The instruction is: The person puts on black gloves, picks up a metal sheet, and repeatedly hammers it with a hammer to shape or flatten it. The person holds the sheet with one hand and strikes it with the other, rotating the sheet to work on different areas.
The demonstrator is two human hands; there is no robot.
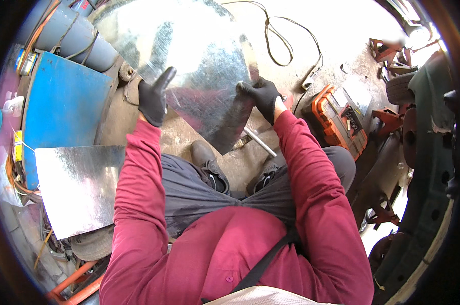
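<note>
A large, shiny sheet of metal [204,109] with a rounded far end tapers to a point near my knees. My right hand [264,97], in a black glove, grips its right edge with the thumb on top and the fingers underneath. At the opposite edge, my gloved left hand [154,99] holds the sheet. Its thumb stretches forward over the surface, and the other fingers are mostly hidden. Below the sheet's tip, a pale rod [260,141] slants between my shoes.
To the left are a blue metal panel [67,96], a second rectangular metal sheet [80,185] and a grey cylinder [90,43]. An orange and black toolbox [336,122] sits on the right, near red jack stands [387,122]. A dark cable [291,53] loops across the floor.
</note>
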